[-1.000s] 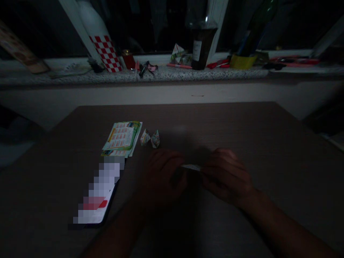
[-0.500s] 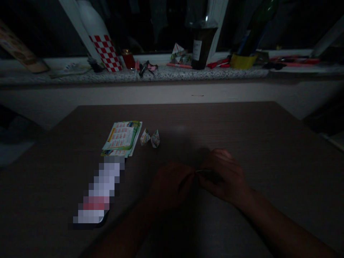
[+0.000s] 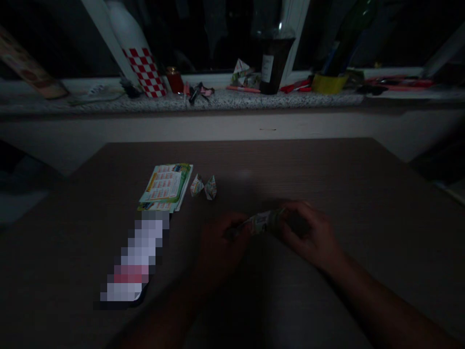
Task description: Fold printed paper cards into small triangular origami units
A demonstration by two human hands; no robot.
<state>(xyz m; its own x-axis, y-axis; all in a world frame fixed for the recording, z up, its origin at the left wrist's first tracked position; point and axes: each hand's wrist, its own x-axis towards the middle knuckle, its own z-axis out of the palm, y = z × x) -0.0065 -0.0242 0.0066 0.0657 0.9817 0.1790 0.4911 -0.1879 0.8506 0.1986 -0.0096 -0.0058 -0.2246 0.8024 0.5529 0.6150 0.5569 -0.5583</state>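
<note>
In dim light, my left hand [image 3: 220,245] and my right hand [image 3: 308,235] meet over the brown table [image 3: 327,165]. Between them they pinch a small strip of printed paper [image 3: 262,222], each hand closed on one end. Two small folded paper pieces [image 3: 204,186] sit on the table a little beyond my left hand. A stack of printed paper sheets [image 3: 166,186] lies to their left.
A flat blurred object [image 3: 136,259] lies at the near left of the table. Beyond the table a stone sill [image 3: 225,99] carries a red-checked white bottle [image 3: 140,53], a dark bottle [image 3: 272,58], a folded paper shape [image 3: 242,72], pens and a yellow tape roll [image 3: 325,83].
The paper strip has turned between my fingers and now shows its printed face. My hands stay together at the same spot, the left shifting slightly.
</note>
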